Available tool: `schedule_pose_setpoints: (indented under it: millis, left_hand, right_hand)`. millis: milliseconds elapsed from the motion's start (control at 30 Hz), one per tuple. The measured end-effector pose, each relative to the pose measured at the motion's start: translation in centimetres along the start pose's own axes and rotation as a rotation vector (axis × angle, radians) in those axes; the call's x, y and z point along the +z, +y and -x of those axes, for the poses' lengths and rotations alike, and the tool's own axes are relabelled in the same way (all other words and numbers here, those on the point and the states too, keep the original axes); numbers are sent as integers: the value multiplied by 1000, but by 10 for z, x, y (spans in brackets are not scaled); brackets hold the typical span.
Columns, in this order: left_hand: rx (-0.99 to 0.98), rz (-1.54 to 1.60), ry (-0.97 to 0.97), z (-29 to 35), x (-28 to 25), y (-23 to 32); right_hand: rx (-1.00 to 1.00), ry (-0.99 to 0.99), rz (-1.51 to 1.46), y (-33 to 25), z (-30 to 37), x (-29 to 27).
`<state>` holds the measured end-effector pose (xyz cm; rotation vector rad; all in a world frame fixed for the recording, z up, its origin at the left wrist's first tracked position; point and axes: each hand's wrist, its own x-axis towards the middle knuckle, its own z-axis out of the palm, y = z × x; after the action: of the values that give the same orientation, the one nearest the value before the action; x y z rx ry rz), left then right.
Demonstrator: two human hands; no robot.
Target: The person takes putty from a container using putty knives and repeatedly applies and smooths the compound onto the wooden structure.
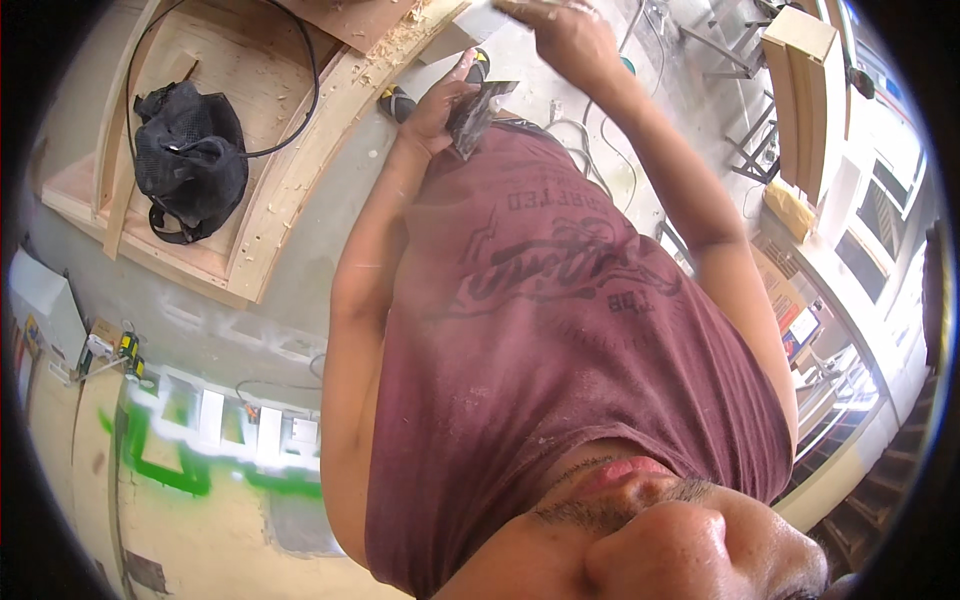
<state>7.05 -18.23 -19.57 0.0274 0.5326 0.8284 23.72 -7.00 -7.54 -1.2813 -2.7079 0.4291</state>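
My left hand (432,112) is closed on a flat, dark plate (480,118) with pale smears, like a filler scraper. The plate is held tilted in front of my waist, its broad edge turned to the right. At the top edge my right hand (575,42) is lifted away from it, with pale residue on the fingers. Those fingers are bent together and partly cut off by the picture's edge, so what they grip cannot be made out. Beyond my left hand my dark shoes (398,104) with yellow marks show on the floor.
On the left stands a curved wooden frame (290,185) scattered with shavings; a black mesh bag (190,160) and a dark cable lie on it. Hoses (575,135) trail over the floor. A curved wooden piece (800,110) stands right, near metal stands. Green-painted patches (165,465) show lower left.
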Motion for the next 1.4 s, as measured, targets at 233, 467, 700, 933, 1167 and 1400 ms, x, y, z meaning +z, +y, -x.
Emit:
schedule_pose_setpoints:
  millis: [233,467,700,933,1167,1400]
  left_hand:
    - [8,12,31,3,5,3]
    - [-30,92,-82,-5,-11,1]
    - [-25,106,-140,-5,-21,-1]
    - [-40,3,46,1,0,4]
    - [-53,-55,34,10,-10,8]
    - [-80,-65,-42,3,-17,12]
  right_hand:
    - [-6,70,48,17,-10,10]
    - [18,40,30,21,-1,-1]
    - [44,119,154,5,-8,19]
    - [99,-155,88,-29,14,12]
    - [318,65,89,35,-40,-11]
    - [178,-162,226,-4,-9,19]
